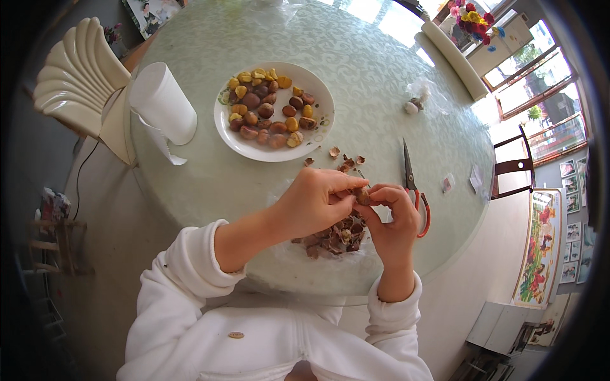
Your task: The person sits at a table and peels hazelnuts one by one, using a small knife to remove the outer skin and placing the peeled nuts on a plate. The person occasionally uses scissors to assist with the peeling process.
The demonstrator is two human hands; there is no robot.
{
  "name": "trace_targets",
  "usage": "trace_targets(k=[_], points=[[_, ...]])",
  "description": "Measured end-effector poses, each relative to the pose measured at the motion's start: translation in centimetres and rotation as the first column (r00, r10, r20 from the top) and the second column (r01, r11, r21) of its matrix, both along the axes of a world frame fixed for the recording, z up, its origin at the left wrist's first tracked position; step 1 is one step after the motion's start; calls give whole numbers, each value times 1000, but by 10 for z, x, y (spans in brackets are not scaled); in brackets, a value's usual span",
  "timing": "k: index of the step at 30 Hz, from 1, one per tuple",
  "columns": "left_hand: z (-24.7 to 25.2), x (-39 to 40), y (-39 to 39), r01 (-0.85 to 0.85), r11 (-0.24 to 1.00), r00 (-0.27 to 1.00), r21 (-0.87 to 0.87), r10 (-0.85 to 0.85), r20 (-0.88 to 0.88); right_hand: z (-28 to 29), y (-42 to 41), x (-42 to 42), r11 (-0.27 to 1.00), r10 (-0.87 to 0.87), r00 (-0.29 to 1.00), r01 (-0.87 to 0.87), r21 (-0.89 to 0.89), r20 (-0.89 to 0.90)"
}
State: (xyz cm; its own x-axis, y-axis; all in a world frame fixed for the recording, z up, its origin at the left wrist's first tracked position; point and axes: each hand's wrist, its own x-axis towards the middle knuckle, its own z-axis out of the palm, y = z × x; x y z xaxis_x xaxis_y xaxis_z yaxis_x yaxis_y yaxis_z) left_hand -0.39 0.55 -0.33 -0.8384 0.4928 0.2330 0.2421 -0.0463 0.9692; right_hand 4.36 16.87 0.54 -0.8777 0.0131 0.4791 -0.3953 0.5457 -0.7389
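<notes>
Between the fingertips of my left hand (319,195) and my right hand (394,209) is a brown chestnut (361,195), gripped from both sides. Its lower left side is partly covered by my fingers. Beneath my hands, a heap of chestnut shells (336,235) lies on a clear plastic bag (369,252). More shell pieces (348,163) are scattered just beyond my fingers. Farther off, a white plate (248,148) bears brown chestnuts (266,110) in their shells and yellow peeled ones (244,77). To the right of my right hand, scissors (411,178) with red handles lie with the blades pointing away.
A paper towel roll (164,105) stands at the left of the round glass-topped table (200,190). Crumpled clear plastic (431,97) and small wrappers (448,183) lie on the right. A cream chair (83,81) is at the left edge, a dark chair (517,165) at the right.
</notes>
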Motion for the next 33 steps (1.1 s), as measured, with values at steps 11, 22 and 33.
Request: trace_targets(k=[11, 22, 33], points=[[-3, 2, 3, 21, 991, 958, 130, -58, 282, 5, -7, 0, 991, 16, 999, -9, 137, -49], [0, 3, 2, -3, 993, 977, 122, -23, 211, 2, -5, -2, 998, 57, 998, -57, -25, 26], [-5, -1, -1, 13, 998, 978, 57, -25, 206, 2, -2, -3, 981, 159, 979, -141, -135, 130]])
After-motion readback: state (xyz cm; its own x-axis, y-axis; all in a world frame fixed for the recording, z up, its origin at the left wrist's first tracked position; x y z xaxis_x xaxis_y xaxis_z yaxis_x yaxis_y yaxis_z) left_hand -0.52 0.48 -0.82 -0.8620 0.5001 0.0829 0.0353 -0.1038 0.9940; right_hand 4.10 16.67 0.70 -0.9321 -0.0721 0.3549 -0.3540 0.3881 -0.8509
